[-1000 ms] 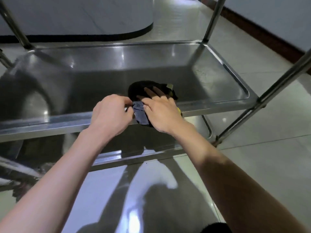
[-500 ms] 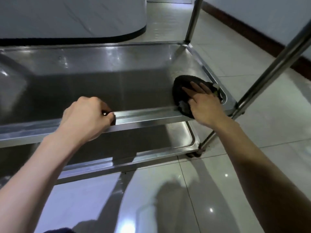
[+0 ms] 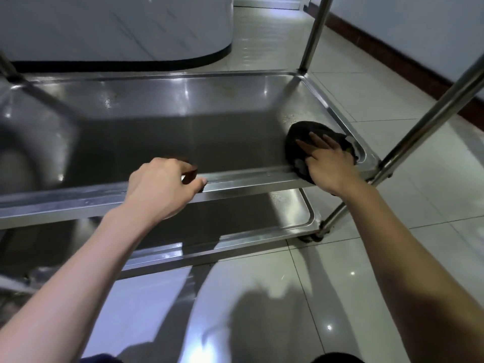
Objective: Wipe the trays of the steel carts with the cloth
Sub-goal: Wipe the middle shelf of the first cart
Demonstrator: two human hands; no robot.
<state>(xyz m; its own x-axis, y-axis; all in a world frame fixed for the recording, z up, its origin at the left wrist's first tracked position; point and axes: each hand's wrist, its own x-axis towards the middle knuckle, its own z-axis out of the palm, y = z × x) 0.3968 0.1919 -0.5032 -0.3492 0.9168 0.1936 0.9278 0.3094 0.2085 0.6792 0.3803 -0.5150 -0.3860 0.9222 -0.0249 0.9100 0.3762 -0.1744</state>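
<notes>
Here we press our right hand (image 3: 330, 163), fingers straight, flat on the dark cloth (image 3: 305, 138) in the tray's (image 3: 162, 111) near right corner, while our left hand (image 3: 159, 186) curls its grip round the tray's near edge.

two steel trays (image 3: 162, 111) (image 3: 285, 213), one dark cloth (image 3: 301, 137), two hands (image 3: 159, 188) (image 3: 328, 166), three upright posts (image 3: 314, 32).

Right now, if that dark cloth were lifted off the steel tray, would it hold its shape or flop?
Probably flop: the cloth lies bunched and spills over the tray's near rim under the right hand. It looks light, since flat fingers alone seem to manage it. On shiny steel it likely slides easily.
</notes>
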